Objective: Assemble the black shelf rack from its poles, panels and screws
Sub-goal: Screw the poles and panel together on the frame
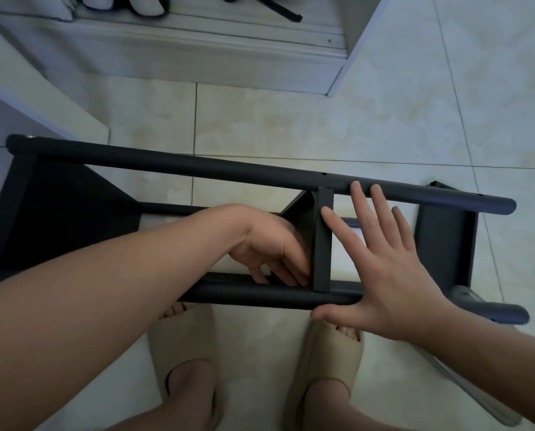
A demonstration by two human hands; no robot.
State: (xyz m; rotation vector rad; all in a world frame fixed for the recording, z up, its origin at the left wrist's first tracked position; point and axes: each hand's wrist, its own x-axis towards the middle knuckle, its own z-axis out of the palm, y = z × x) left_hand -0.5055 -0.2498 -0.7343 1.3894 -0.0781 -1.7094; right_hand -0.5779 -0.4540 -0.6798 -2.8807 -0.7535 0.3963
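The black shelf rack lies on its side on the tiled floor, its far pole and near pole running left to right. A large panel closes the left end, and another panel sits near the right end. Between them stands the middle panel, seen edge-on. My left hand reaches between the poles, fingers curled against the left face of the middle panel. My right hand is spread flat with straight fingers, fingertips at the far pole and middle panel, thumb at the near pole.
My feet in beige slippers stand just below the near pole. A white cabinet base is ahead, and a white furniture corner sits at the left. A grey metal tube slants under my right forearm.
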